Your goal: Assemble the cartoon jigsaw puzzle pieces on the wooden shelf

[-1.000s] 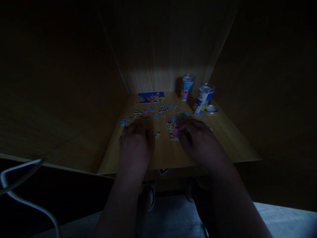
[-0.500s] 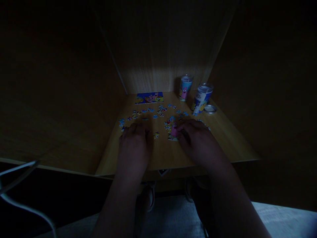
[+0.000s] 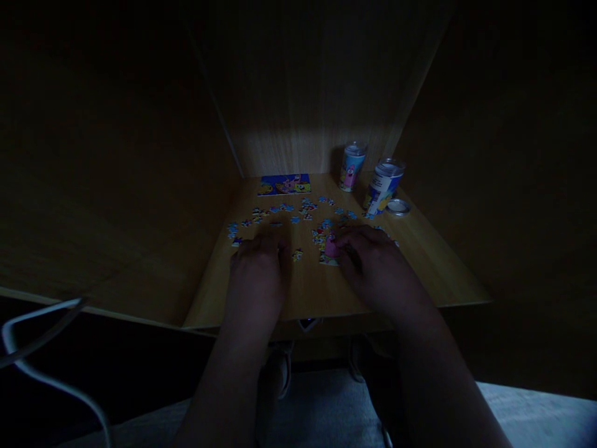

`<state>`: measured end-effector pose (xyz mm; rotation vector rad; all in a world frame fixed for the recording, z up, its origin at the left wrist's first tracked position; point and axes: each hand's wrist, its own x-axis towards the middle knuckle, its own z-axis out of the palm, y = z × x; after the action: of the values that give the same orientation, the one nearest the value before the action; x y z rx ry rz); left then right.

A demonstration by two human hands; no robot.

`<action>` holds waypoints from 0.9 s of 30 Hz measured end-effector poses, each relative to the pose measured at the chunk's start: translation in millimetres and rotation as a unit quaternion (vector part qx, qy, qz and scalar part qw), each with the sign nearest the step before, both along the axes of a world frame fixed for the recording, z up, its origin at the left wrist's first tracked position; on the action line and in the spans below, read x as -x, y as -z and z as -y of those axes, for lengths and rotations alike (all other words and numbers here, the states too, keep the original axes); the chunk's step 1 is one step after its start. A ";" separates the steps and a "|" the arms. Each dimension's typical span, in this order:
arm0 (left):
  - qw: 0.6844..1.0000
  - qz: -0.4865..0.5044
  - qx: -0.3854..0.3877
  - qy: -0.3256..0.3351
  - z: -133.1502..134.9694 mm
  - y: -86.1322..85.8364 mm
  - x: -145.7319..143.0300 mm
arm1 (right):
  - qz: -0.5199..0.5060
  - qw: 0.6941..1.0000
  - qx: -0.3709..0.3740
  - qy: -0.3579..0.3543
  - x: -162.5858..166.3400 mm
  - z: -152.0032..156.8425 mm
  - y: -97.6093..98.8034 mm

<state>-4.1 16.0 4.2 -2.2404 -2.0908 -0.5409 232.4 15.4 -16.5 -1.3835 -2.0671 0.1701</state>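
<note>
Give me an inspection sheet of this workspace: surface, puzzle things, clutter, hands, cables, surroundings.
Surface: wooden desktop, dimly lit.
Puzzle things: loose pieces scattered; part-built section, pink figure showing; picture card lying at the back.
Clutter: rear canister and front canister, both upright at right; round lid beside the front one.
Hands: left hand near loose pieces, fingers curled, grip hidden; right hand at the part-built section, grip unclear.
Cables: pale cable, lower left, off the desktop.
Surroundings: wooden back panel; dark side panels.
</note>
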 end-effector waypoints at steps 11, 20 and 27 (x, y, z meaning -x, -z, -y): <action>1.000 -0.001 -0.001 0.007 0.6 -1.3 -0.6 | -0.002 1.000 0.002 0.005 0.3 0.2 0.1; 1.000 0.007 0.001 0.014 1.2 0.6 0.2 | 0.009 1.000 0.005 0.011 0.5 0.0 0.7; 1.000 0.008 0.001 0.018 0.8 -2.2 -1.0 | 0.009 1.000 0.005 0.010 -0.1 -0.5 1.0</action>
<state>-3.1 15.2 6.4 -2.2863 -2.0620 -0.5613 232.5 15.8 -17.5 -1.4148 -2.0685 0.1604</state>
